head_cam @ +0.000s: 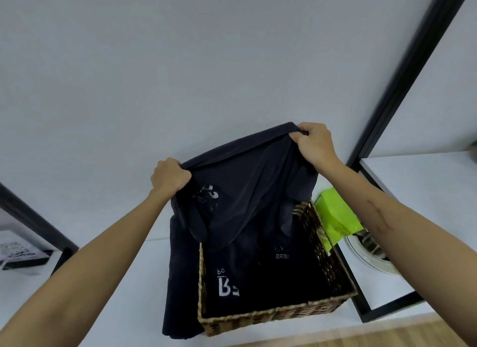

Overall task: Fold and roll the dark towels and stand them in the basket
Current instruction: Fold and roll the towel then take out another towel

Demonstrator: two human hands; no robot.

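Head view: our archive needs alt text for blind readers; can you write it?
Two hands, left hand and right hand, hold a dark towel up by its top edge above a wicker basket holding more dark cloth. A green packet lies beside it.

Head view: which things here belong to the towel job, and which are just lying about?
Job:
- held dark towel, gripped by left hand and right hand
- wicker basket
- dark towels in basket
- dark towel draped outside basket

Lying about:
- green packet
- white plate
- printed item, far left
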